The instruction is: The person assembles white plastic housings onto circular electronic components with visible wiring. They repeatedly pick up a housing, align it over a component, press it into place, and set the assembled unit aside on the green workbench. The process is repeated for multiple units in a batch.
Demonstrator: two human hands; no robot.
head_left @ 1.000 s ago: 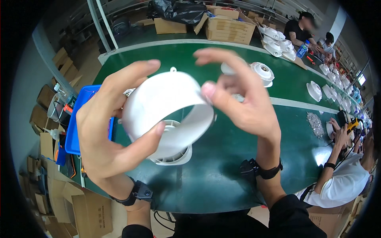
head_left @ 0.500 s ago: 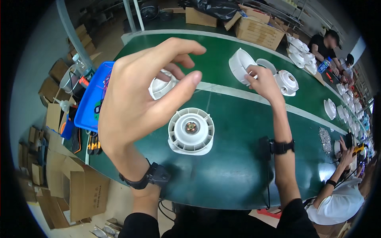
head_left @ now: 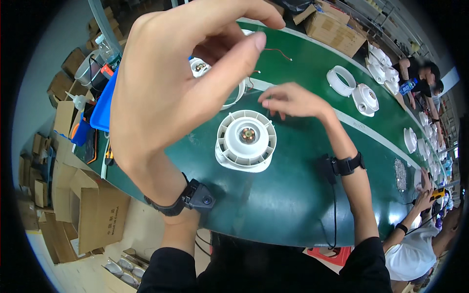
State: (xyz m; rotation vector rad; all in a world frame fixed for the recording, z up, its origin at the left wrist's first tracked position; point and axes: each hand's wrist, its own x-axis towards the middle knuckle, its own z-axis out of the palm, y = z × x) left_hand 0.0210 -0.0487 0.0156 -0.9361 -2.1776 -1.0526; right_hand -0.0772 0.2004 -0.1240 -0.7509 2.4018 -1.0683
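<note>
My left hand [head_left: 161,83] is raised large over the left side, open, its thumb and curved fingers apart with nothing seen between them. Behind its thumb, a white plastic ring [head_left: 238,95] on the green table is partly hidden. Another white housing [head_left: 199,67] with a copper-wound centre shows past the palm. My right hand [head_left: 293,101] hovers right of that ring, open, fingers loosely bent and holding nothing visible. Just below it, in front of me, sits a round white slotted motor housing [head_left: 246,139] with copper windings in its centre, touched by neither hand.
Farther right lie a white ring [head_left: 341,81] and a white housing [head_left: 366,99]. Thin wires [head_left: 279,52] with small connectors lie at the back. A blue tray [head_left: 103,110] is at left, a cardboard box [head_left: 100,210] below. Co-workers sit at right, one holding a yellow tool [head_left: 437,194].
My right hand has let go of a white ring and moved left; a ring now shows behind my left thumb. The whole view has shifted, and my left hand stays raised.
</note>
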